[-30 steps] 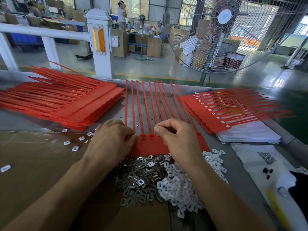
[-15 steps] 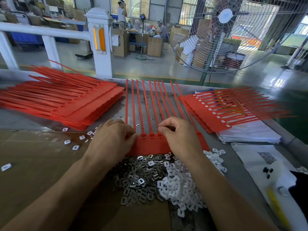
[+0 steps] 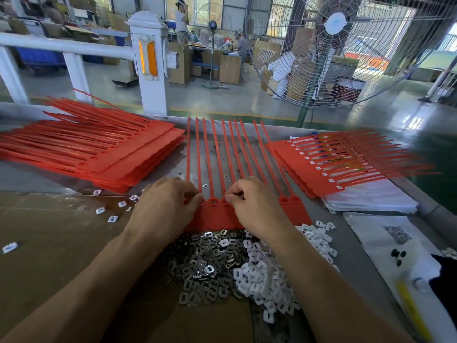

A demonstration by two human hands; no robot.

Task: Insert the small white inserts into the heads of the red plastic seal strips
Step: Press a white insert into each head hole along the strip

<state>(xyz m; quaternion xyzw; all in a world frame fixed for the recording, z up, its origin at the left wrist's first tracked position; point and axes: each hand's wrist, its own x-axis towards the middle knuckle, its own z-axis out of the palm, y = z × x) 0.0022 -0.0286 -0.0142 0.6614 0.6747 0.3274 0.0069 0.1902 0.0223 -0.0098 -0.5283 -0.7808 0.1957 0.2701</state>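
A joined sheet of red seal strips [image 3: 217, 216] lies in front of me, its tails pointing away and its row of heads near my fingers. My left hand [image 3: 165, 206] rests on the sheet's left end, fingers curled at the heads. My right hand [image 3: 257, 206] is pinched over a head near the middle; whether an insert sits between its fingertips is hidden. Below the sheet lies a heap of grey metal clips [image 3: 205, 263] and, to its right, a heap of small white inserts [image 3: 262, 280].
A stack of red seal sheets [image 3: 99, 154] lies at the left. Another stack with white inserts in its heads [image 3: 333, 159] rests on white paper at the right. Loose inserts [image 3: 112, 219] dot the brown cardboard. A large fan [image 3: 331, 45] stands beyond the table edge.
My right hand has shifted left along the row of heads, baring the sheet's right end. My left hand has barely moved.
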